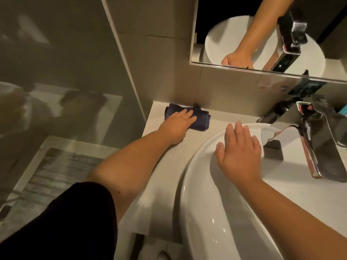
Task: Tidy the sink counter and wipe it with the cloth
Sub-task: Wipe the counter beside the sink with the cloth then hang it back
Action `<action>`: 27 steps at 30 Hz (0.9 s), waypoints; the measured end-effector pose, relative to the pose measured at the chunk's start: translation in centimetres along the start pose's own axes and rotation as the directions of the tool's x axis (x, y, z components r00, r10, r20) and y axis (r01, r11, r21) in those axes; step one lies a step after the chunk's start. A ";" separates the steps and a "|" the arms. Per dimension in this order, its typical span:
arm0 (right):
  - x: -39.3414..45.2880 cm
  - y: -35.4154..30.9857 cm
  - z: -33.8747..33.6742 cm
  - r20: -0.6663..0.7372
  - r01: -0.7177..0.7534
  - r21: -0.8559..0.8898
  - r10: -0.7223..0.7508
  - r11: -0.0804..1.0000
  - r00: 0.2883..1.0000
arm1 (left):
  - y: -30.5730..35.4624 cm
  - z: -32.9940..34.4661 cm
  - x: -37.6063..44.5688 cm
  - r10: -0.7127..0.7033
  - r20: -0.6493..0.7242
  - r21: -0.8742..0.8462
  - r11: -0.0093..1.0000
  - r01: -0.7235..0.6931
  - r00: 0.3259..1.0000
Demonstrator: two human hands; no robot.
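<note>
A dark blue cloth (201, 121) lies bunched on the white counter (221, 119) in the far left corner, against the wall. My left hand (177, 125) rests flat on top of it, fingers pressed down on the fabric. My right hand (239, 149) hovers open, palm down and fingers apart, over the far rim of the round white basin (202, 203), and it holds nothing.
A chrome tap (308, 141) juts over the basin at the right. A mirror (262, 34) hangs above the counter's back wall. A glass shower panel (56, 72) borders the counter on the left. A small teal object (342, 110) shows behind the tap.
</note>
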State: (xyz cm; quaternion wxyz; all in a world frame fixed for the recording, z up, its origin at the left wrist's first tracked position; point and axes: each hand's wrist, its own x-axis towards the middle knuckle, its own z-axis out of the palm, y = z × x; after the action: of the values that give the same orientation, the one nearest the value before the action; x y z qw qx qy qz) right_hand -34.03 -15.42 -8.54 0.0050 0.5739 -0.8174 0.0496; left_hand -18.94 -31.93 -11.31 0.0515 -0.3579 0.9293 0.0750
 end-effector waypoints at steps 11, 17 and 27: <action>-0.1 0.1 -0.1 -0.020 0.029 0.029 -0.028 0.999 0.999 | 3.5 2.1 -10.0 -0.051 -0.040 -0.062 0.997 0.048 0.998; -0.2 0.2 -0.8 0.064 0.049 0.075 -0.054 0.996 0.996 | 7.9 3.6 -20.0 -0.209 0.015 -0.108 0.972 0.209 0.978; 0.1 0.9 -1.4 0.211 0.065 0.090 -0.083 0.994 0.974 | 14.7 5.8 -30.3 -0.356 0.024 -0.197 0.915 0.353 0.934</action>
State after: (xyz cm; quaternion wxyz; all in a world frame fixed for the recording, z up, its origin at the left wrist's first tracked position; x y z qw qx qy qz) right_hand -34.95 -15.07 -7.24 -0.1050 0.6056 -0.7885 0.0208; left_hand -6.23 -0.26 -10.95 0.0228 -0.5242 0.8372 0.1542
